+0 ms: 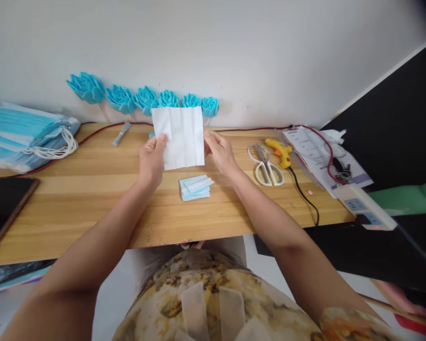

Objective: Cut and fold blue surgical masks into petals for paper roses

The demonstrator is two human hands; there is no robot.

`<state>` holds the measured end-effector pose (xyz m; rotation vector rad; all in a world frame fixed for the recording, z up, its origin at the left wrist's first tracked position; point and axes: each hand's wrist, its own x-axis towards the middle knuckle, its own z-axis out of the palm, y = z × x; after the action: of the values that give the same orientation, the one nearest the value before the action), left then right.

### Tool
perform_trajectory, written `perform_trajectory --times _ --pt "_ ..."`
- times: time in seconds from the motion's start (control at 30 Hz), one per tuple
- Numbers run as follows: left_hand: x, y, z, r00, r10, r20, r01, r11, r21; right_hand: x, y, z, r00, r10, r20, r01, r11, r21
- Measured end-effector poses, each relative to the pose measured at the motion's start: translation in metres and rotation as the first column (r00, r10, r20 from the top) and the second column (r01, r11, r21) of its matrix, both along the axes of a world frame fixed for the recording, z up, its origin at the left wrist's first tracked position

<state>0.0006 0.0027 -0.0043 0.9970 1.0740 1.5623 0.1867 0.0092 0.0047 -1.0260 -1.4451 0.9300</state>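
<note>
I hold a white square sheet of thin fabric point(179, 136) upright above the wooden table point(92, 189). My left hand point(152, 158) pinches its left edge and my right hand point(220, 151) pinches its right edge, so the sheet is stretched between them. Just below the sheet, a small stack of folded blue and white pieces point(195, 187) lies on the table. Behind the sheet, a row of several blue fabric roses point(128, 97) leans against the white wall.
A pile of blue face masks point(24, 135) lies at the far left, a dark phone point(5, 206) near the left edge. White-handled scissors point(266, 166), a yellow glue gun point(279, 150), papers and a power strip point(365, 206) are at the right. A grey strip point(121, 134) lies at the back.
</note>
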Motion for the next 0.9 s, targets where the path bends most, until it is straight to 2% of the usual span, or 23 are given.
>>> perform_trajectory --times 0.1,0.2,0.33,0.43,0.6,0.73,0.9 --pt "-0.001 0.002 0.000 1.000 -0.022 0.012 0.023 1.000 -0.011 0.005 0.010 0.004 0.997 0.075 0.028 -0.074 0.997 -0.029" --pt "-0.004 0.005 -0.001 0.998 -0.058 0.018 0.059 0.998 -0.019 0.011 0.013 0.010 0.994 0.099 0.052 -0.096 0.993 -0.062" --pt "-0.010 0.009 -0.001 0.976 -0.218 0.026 0.217 0.976 0.020 0.021 0.004 0.013 0.992 0.128 -0.009 -0.129 0.987 -0.093" --pt "-0.013 0.010 0.001 0.952 -0.306 -0.009 0.306 0.951 0.052 0.030 -0.005 0.006 0.990 0.133 -0.042 -0.137 0.985 -0.104" --pt "-0.018 0.006 0.007 0.938 -0.330 -0.105 0.337 0.940 0.051 0.042 -0.010 -0.006 0.987 0.146 -0.064 -0.151 0.985 -0.086" --pt "-0.021 0.003 0.012 0.911 -0.393 -0.121 0.403 0.913 0.067 0.048 -0.010 -0.006 0.985 0.171 -0.013 -0.171 0.983 -0.069" --pt "-0.018 0.005 0.011 0.929 -0.335 -0.157 0.354 0.929 0.112 0.046 -0.013 -0.001 0.975 0.209 -0.071 -0.214 0.974 -0.079"
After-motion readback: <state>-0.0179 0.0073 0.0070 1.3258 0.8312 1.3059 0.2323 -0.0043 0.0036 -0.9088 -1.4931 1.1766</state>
